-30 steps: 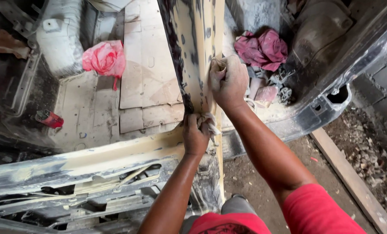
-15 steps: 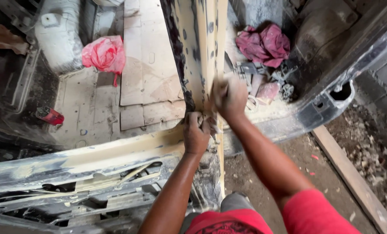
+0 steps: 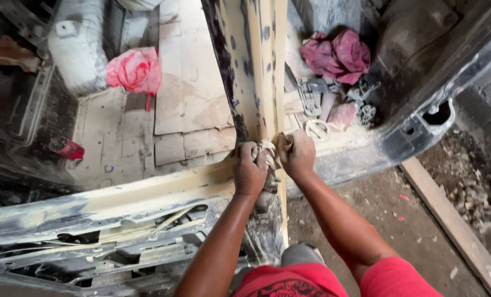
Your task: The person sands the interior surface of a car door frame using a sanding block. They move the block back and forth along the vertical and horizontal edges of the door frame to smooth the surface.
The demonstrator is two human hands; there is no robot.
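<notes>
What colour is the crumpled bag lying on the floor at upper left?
Pink, with paler patches: the bag, best in the head view.

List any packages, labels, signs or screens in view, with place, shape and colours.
Pink bag: crumpled plastic, on the floor, upper left.
Red can: small cylinder lying at the left, dark end.
Labels, signs, screens: none to be seen.

We note two bare forearms, uncovered from wrist to above the elbow. Left hand (image 3: pixel 249 169) and right hand (image 3: pixel 298 155) ungloved, no rings or watch seen. Red short-sleeved shirt (image 3: pixel 339 280), dark printed pattern at the chest. Grey trouser knee (image 3: pixel 300 254) shows between our arms. Dust on knuckles.
</notes>
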